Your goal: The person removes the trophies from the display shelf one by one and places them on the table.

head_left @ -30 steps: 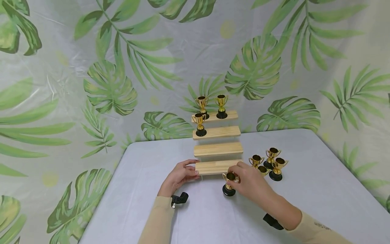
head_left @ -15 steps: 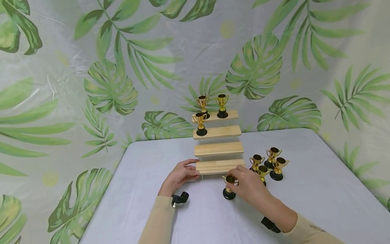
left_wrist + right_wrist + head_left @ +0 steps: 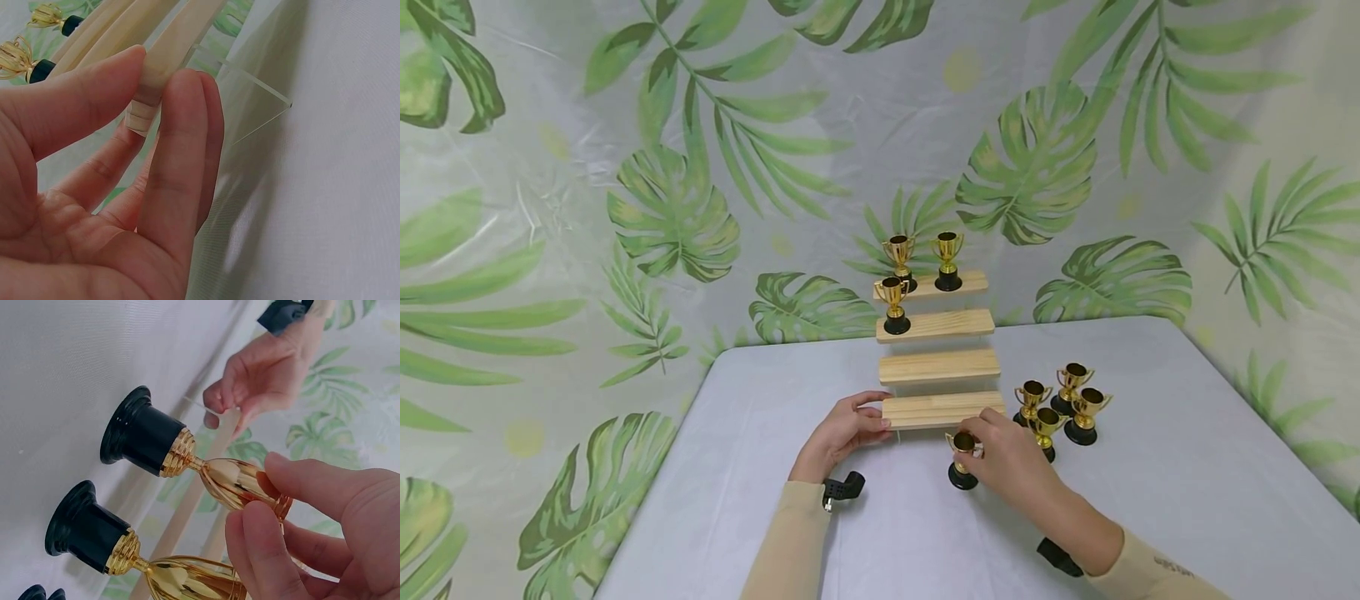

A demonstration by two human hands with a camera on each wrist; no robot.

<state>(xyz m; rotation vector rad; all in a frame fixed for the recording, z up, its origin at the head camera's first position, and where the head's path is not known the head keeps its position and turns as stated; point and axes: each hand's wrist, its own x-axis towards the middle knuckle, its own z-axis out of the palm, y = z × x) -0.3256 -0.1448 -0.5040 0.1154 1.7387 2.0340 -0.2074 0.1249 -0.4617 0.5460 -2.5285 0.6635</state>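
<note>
Right hand (image 3: 1011, 458) pinches trophy (image 3: 962, 461) at the cup rim, base on table (image 3: 1187, 467), frame centre. Left hand (image 3: 842, 433) pinches bottom shelf (image 3: 942, 409) end.

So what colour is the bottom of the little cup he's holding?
Black. The base under the gold cup shows best in the right wrist view.

Small gold trophy cup (image 3: 962, 461) on a black round base, upright on the table just in front of the wooden stepped stand's (image 3: 942, 410) lowest step.
</note>
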